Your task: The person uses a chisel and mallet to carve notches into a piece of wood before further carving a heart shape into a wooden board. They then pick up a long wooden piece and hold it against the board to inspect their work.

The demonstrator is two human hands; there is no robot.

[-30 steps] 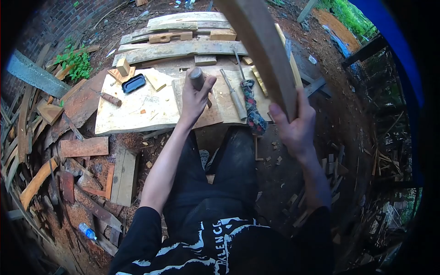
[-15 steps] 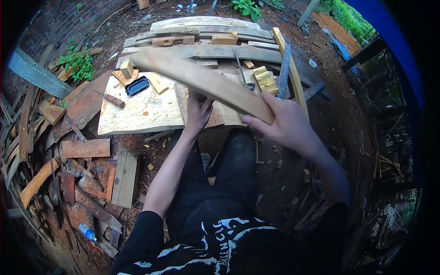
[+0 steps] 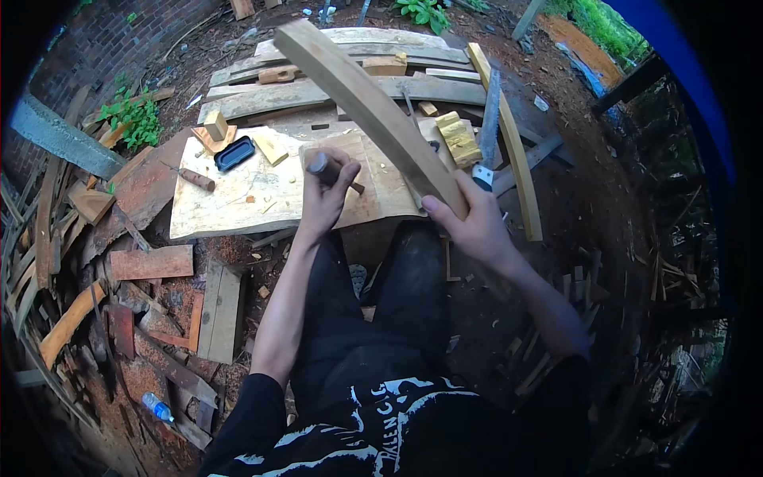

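My right hand (image 3: 473,219) is closed round the near end of a long wooden bar (image 3: 366,107), which slants up and to the left over the workbench. My left hand (image 3: 327,195) grips a dark, round-ended tool handle (image 3: 324,165) above the pale work board (image 3: 238,208). Beside my right hand lies a saw (image 3: 491,127) with a black and white handle end. On the board's left part are a black tray (image 3: 235,153), a brown-handled pointed tool (image 3: 197,178) and small wood blocks, one of them upright (image 3: 215,125).
Several planks (image 3: 270,103) lie across the back of the bench. A long light strip (image 3: 517,159) runs down its right side. Wood scraps (image 3: 151,262), a hollow wooden box (image 3: 221,310) and a plastic bottle (image 3: 157,407) are on the ground at the left.
The wooden bar has swung to a steeper slant, its far end higher up. My left hand has come out from beneath it, slightly to the left, and the tool handle now shows.
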